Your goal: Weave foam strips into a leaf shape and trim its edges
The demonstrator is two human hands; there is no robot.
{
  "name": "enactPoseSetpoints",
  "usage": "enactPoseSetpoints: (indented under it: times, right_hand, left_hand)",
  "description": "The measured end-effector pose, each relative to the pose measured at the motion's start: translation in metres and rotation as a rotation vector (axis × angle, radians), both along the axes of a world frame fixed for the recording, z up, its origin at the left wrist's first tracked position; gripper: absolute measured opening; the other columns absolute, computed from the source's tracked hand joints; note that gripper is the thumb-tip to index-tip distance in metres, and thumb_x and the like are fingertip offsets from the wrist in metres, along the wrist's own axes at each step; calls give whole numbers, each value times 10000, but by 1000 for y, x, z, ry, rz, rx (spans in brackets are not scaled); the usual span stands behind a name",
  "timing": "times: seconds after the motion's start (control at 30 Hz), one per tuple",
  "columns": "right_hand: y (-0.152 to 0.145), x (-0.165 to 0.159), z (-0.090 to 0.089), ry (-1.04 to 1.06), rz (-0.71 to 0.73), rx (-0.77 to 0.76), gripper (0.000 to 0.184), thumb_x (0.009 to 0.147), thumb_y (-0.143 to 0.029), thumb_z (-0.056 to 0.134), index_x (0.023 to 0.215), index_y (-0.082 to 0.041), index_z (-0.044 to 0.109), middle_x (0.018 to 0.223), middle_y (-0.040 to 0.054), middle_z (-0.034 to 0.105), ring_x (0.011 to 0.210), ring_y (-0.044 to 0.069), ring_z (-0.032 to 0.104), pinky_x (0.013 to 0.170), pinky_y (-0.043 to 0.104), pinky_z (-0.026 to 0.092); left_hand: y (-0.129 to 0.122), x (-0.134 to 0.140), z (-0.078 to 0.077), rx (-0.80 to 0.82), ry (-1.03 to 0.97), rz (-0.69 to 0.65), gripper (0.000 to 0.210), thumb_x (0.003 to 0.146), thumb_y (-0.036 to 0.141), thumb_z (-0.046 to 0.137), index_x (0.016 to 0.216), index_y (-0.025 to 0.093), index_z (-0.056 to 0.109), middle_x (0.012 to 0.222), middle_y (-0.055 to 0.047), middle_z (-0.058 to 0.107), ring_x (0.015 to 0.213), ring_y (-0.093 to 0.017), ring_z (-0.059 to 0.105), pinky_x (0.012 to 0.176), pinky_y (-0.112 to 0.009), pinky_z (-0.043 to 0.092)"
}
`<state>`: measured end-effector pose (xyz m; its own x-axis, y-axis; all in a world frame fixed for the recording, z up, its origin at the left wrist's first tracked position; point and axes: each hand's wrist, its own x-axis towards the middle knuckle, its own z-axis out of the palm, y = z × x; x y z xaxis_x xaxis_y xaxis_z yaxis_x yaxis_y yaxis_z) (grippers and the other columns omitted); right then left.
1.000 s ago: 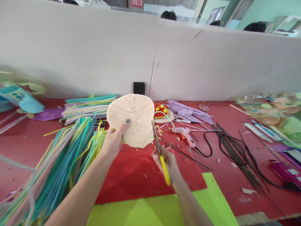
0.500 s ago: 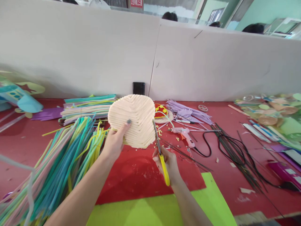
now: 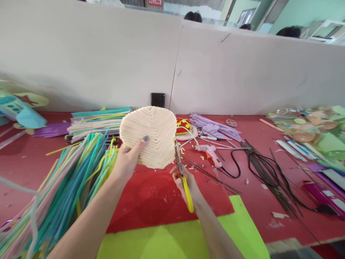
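My left hand (image 3: 128, 156) grips a cream, fan-shaped piece (image 3: 153, 136) by its lower left edge, thumb on the front and the other fingers hidden behind. Its face is covered with cream pipe-cleaner-like strips laid in slanting rows that meet along the middle. In my right hand (image 3: 187, 183) is a pair of scissors (image 3: 188, 194) with yellow handles, its blades pointing up along the right edge of the piece. Whether the blades touch that edge I cannot tell. Both hands are above a red sheet (image 3: 161, 201).
Bundles of coloured pipe cleaners (image 3: 81, 172) lie at left. A pink glue gun (image 3: 211, 153) with a black cord rests right of centre, near dark thin rods (image 3: 269, 176) and purple pipe cleaners (image 3: 215, 126). A phone (image 3: 157, 100) leans on the white partition (image 3: 107, 54). Small cut scraps litter the table.
The fan-shaped piece and my left hand have shifted slightly left. The scissors stay by its right edge, with the blades now a little lower and closer together.
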<state>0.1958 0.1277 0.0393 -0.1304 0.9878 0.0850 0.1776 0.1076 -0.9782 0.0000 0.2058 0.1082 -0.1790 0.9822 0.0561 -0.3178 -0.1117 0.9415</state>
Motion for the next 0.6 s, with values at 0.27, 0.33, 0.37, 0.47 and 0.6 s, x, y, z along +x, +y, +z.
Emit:
enactPoseSetpoints:
  times: [0.27,0.33,0.37,0.47,0.6]
  right_hand:
    - [-2,2,3,86,40,-9,528,839,-685,491,995,-184,549,734,-24,445,587,94,379,536,229,308]
    - [-2,3,3,89,28,-7,535,832,-695,493,989,-187,546,740,-20,454,593,98,391,537,228,323]
    - [-1,3,3,89,17,-4,527,835,-690,495,988,-189,545,750,-14,466,604,101,406,546,228,338]
    - [-1,4,1,83,-28,14,486,857,-659,491,986,-193,542,777,-3,490,638,111,441,585,232,382]
    - [-1,6,0,64,-48,27,445,875,-627,492,993,-199,533,763,-10,484,643,113,450,596,227,398]
  left_hand:
    - [-3,0,-2,-28,92,-68,504,646,472,804,1020,145,722,1030,-96,745,1043,-307,670,905,-392,564]
    - [-5,2,-2,-40,108,-104,487,644,474,808,991,141,728,1003,-96,751,1009,-307,683,894,-393,569]
    - [-6,3,-3,-45,111,-120,480,642,470,813,983,142,729,995,-95,752,998,-306,688,893,-393,570]
    - [-9,6,-4,-57,116,-157,479,637,456,823,986,142,728,993,-97,753,985,-305,694,892,-399,571]
    - [-11,9,-5,-60,126,-174,474,651,445,818,1003,143,721,1016,-95,750,990,-300,694,888,-398,573]
